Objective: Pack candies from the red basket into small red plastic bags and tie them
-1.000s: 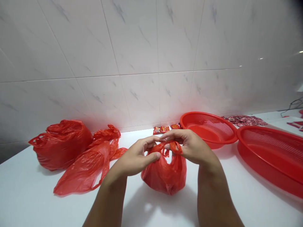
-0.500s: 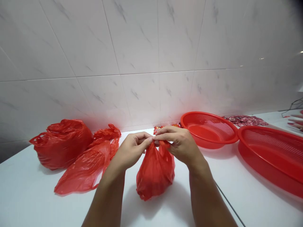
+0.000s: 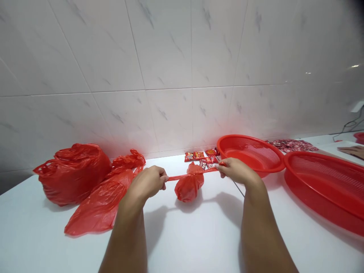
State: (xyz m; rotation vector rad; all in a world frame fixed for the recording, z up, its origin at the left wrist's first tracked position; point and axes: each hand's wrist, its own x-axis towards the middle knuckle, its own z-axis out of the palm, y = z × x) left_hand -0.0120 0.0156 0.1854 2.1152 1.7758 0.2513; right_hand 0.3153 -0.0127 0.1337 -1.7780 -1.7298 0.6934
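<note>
Between my hands hangs a small, filled red plastic bag (image 3: 187,188), its two handles pulled out sideways into taut strips. My left hand (image 3: 152,182) is closed in a fist around the left handle. The right handle is gripped by my right hand (image 3: 232,169), fingers pinched together. Where the strips meet, the bag's neck is cinched tight, and a tuft of plastic stands above it. What is inside the bag is hidden. Just behind it, several small red snack packets (image 3: 199,156) lie on the white table (image 3: 187,242).
On the left sit a bulky red plastic bag bundle (image 3: 75,174) and a flattened red bag (image 3: 96,212). Right of my hands stand a round red basket (image 3: 253,167) and a larger one (image 3: 321,189). Another person's hand (image 3: 354,151) shows at the far right.
My hands have moved apart, drawing the bag's handles out to both sides. The bag's neck has tightened and the bag sits higher and farther back. The snack packets behind are now uncovered.
</note>
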